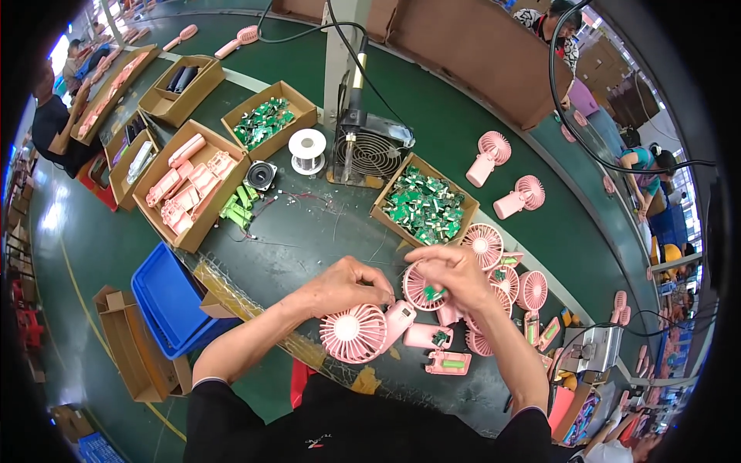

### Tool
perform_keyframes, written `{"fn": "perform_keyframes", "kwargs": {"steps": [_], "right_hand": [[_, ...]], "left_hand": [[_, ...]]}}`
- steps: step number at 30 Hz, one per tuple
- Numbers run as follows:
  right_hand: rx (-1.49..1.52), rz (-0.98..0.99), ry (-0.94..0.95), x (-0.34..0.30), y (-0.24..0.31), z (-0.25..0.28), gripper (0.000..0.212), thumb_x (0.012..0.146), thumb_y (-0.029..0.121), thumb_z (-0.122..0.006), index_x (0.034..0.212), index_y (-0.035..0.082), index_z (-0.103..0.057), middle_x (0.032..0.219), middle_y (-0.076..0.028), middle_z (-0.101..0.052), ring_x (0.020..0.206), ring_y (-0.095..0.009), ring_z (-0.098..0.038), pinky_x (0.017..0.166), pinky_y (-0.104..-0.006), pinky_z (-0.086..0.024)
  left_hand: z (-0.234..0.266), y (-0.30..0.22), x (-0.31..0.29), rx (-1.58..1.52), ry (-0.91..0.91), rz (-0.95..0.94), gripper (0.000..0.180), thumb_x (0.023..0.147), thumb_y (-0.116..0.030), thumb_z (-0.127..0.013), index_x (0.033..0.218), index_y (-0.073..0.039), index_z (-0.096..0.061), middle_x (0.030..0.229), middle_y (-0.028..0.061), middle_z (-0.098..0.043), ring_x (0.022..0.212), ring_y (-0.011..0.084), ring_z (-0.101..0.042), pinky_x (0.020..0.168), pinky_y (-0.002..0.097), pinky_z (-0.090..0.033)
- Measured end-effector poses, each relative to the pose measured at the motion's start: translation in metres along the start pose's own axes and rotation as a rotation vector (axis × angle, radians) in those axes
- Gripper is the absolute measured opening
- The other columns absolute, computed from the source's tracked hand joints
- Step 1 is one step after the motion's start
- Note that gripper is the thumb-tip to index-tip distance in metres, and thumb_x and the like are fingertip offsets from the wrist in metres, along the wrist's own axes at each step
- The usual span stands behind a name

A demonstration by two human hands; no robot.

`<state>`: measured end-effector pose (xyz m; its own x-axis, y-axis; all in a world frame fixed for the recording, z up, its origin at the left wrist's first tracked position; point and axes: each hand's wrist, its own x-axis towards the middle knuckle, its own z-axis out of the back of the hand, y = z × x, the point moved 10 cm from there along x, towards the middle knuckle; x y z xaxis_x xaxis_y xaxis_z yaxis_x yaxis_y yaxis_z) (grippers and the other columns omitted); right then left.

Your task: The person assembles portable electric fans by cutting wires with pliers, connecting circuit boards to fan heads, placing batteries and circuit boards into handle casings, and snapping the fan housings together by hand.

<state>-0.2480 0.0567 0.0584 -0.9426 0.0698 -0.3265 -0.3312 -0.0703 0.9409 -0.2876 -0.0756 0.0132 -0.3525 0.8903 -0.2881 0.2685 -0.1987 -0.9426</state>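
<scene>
My left hand [347,287] is closed in a pinch just above a pink handheld fan [353,333]. Its fingertips are by the top of the fan's pink handle [398,322]; whatever they pinch is too small to make out. To the right, my right hand [454,279] is held with fingers curled over another pink fan head [415,287]. A green circuit board [433,294] shows under those fingers, and I cannot tell whether they touch it. Below lie an opened pink handle with a board [429,336] and a pink half shell with a green cell [448,363].
Beyond my hands stand a carton of green circuit boards [431,202], a soldering iron [355,96] upright before a black fan unit [372,154], and a solder spool [307,151]. Pink shells fill a box [193,185] at left. Blue trays [171,297] sit beside the bench. Pink fans crowd the right.
</scene>
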Motion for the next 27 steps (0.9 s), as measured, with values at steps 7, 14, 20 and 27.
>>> {"fn": "perform_keyframes", "kwargs": {"steps": [7, 14, 20, 27], "right_hand": [[-0.112, 0.072, -0.017, -0.003, 0.000, -0.012, 0.016, 0.087, 0.013, -0.068, 0.096, 0.000, -0.073, 0.076, -0.001, -0.067, 0.065, -0.003, -0.057, 0.057, -0.0191, -0.044], [-0.048, 0.109, -0.182, -0.007, 0.004, 0.021, 0.016, 0.087, 0.014, -0.069, 0.096, 0.001, -0.074, 0.079, -0.003, -0.070, 0.063, -0.005, -0.057, 0.057, -0.0197, -0.046], [-0.028, 0.129, -0.180, -0.006, 0.004, 0.016, 0.017, 0.088, 0.013, -0.069, 0.099, 0.001, -0.073, 0.081, -0.003, -0.071, 0.063, -0.005, -0.057, 0.058, -0.0203, -0.046], [-0.148, 0.092, 0.029, -0.002, -0.006, -0.024, 0.013, 0.085, 0.010, -0.069, 0.094, 0.001, -0.074, 0.075, -0.002, -0.068, 0.063, -0.004, -0.056, 0.055, -0.0207, -0.044]], "left_hand": [[-0.008, -0.020, -0.004, 0.156, 0.031, 0.033, 0.021, 0.081, -0.015, -0.066, 0.090, 0.003, -0.072, 0.082, 0.0043, -0.071, 0.077, 0.0083, -0.062, 0.071, 0.0246, -0.049], [0.000, -0.001, -0.010, -0.027, 0.011, -0.008, 0.021, 0.082, -0.015, -0.066, 0.092, 0.002, -0.073, 0.080, 0.0039, -0.070, 0.074, 0.0081, -0.061, 0.068, 0.0247, -0.049], [0.000, 0.003, -0.009, 0.012, -0.006, 0.026, 0.019, 0.082, -0.012, -0.064, 0.091, 0.002, -0.073, 0.084, 0.0042, -0.070, 0.073, 0.0077, -0.062, 0.066, 0.0242, -0.049], [-0.004, -0.022, -0.012, 0.158, -0.021, -0.030, 0.018, 0.081, -0.011, -0.062, 0.088, 0.004, -0.071, 0.084, 0.0062, -0.070, 0.077, 0.0109, -0.063, 0.070, 0.0263, -0.050]]}}
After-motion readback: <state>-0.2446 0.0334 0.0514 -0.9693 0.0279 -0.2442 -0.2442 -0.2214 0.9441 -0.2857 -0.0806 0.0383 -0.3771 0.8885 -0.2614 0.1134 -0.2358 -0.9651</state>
